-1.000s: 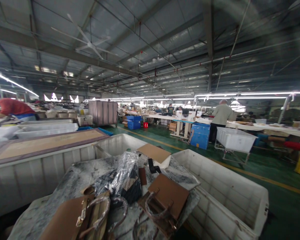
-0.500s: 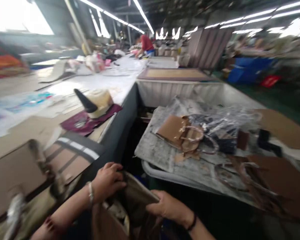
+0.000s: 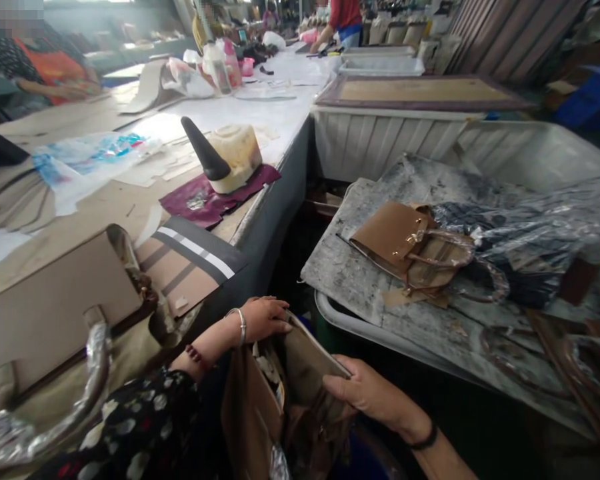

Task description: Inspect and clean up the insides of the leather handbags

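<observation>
The bag [image 3: 246,408] hangs low in the near gap between the counter [image 3: 95,207] on the left and the bin [image 3: 336,319] on the right. The left hand [image 3: 263,319] is clenched on its rim and the right hand [image 3: 367,393] grasps its flap. With nothing under it, a slack grip could drop it, I reckon; it looks soft and brown, mouth open, paper stuffing showing.

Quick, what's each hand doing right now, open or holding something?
Left hand: closed on the near rim of the open brown handbag.
Right hand: closed on the same handbag's opposite rim.
</observation>
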`<control>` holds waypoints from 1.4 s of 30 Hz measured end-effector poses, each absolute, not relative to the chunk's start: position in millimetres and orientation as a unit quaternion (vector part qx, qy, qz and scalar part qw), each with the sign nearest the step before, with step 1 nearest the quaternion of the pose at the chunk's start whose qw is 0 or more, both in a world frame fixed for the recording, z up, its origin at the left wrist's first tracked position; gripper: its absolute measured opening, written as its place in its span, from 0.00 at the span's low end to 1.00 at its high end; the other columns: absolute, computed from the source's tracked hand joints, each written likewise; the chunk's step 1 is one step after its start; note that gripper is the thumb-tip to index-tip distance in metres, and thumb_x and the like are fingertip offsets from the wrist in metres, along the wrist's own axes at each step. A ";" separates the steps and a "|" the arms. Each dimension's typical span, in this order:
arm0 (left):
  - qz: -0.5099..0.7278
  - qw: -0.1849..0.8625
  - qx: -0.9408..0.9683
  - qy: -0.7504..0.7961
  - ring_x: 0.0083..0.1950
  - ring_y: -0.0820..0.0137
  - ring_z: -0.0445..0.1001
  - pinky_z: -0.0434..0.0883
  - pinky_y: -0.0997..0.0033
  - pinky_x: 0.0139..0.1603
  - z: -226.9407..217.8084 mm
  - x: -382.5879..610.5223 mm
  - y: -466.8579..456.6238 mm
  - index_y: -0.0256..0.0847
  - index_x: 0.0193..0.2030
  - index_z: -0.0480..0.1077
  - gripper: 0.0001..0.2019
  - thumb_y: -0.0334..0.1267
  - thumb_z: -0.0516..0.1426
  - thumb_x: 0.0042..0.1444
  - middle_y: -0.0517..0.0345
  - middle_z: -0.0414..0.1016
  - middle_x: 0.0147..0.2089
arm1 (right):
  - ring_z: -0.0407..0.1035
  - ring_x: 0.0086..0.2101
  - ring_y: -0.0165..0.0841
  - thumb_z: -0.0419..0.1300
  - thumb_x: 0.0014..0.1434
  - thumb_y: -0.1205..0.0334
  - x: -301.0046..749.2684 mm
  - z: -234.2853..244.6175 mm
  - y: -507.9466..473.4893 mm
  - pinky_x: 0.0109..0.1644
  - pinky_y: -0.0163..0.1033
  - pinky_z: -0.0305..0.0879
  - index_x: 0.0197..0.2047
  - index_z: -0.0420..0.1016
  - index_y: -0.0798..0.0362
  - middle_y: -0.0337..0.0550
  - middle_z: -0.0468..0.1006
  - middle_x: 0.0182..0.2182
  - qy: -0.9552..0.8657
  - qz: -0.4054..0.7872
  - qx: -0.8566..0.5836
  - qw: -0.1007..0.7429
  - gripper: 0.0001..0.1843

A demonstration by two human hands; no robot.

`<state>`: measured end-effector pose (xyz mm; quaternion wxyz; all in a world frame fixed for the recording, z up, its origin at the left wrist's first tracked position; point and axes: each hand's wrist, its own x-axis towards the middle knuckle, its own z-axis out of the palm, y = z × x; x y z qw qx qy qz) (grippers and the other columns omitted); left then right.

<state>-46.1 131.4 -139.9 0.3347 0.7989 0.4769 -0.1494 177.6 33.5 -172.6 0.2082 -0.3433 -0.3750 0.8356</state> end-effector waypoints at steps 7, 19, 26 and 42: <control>-0.136 0.362 0.806 0.447 0.36 0.75 0.70 0.61 0.78 0.34 -147.8 -40.6 140.1 0.40 0.22 0.67 0.12 0.42 0.51 0.53 0.66 0.71 0.43 | 0.69 0.34 0.32 0.58 0.51 0.48 178.6 -175.4 36.5 0.37 0.36 0.65 0.45 0.66 0.59 0.43 0.73 0.33 -0.384 0.823 -0.367 0.200 0.25; -0.122 0.375 0.790 0.469 0.34 0.75 0.68 0.61 0.79 0.34 -168.8 -39.7 143.1 0.41 0.25 0.66 0.11 0.45 0.51 0.51 0.66 0.72 0.34 | 0.68 0.30 0.32 0.59 0.49 0.46 184.7 -186.6 31.0 0.34 0.36 0.65 0.39 0.67 0.59 0.41 0.73 0.29 -0.361 0.815 -0.418 0.174 0.24; -0.137 0.363 0.780 0.492 0.33 0.74 0.68 0.61 0.79 0.34 -173.0 -36.5 143.1 0.44 0.27 0.69 0.11 0.48 0.52 0.50 0.66 0.72 0.31 | 0.66 0.29 0.31 0.54 0.51 0.43 188.4 -187.0 30.3 0.32 0.34 0.63 0.36 0.66 0.60 0.41 0.72 0.29 -0.407 0.781 -0.450 0.145 0.25; -0.156 0.336 0.778 0.507 0.39 0.68 0.71 0.61 0.73 0.37 -172.7 -22.5 144.9 0.46 0.27 0.70 0.13 0.51 0.53 0.48 0.64 0.74 0.36 | 0.63 0.28 0.29 0.50 0.55 0.45 189.2 -185.3 29.2 0.31 0.32 0.61 0.34 0.65 0.58 0.39 0.69 0.27 -0.434 0.760 -0.463 0.144 0.22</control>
